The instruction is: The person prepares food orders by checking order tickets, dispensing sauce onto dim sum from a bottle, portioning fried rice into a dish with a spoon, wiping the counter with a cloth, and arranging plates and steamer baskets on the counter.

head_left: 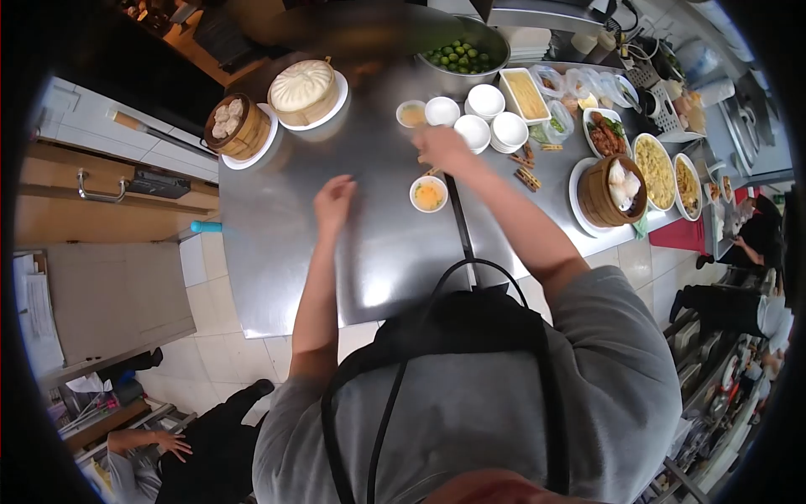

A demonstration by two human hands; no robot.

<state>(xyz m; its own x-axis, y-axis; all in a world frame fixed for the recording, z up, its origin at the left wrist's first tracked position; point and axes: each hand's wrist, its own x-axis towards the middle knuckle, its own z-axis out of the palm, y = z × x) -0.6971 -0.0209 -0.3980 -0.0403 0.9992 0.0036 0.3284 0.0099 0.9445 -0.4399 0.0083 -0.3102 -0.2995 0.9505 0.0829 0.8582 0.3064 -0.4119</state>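
My left hand [333,202] hovers over the steel table with its fingers loosely curled in, and nothing shows in it. To its right, my right hand [447,149] reaches in among the small bowls, blurred by motion. Its fingers are drawn together, and what they hold, if anything, cannot be made out. Just below it stands a small white bowl of orange-yellow soup [428,194]. Another bowl with similar contents [411,113] is beyond the hand. White bowls [509,129], some stacked, stand to the right. Wooden clothespins [527,178] lie near my right forearm.
Two bamboo steamers, one with small dumplings [227,118] and one with a large bun [302,86], stand on plates at back left. A metal bowl of green vegetables [457,57] is behind. Another steamer [610,191] and noodle dishes [654,170] line the right. Other people are nearby.
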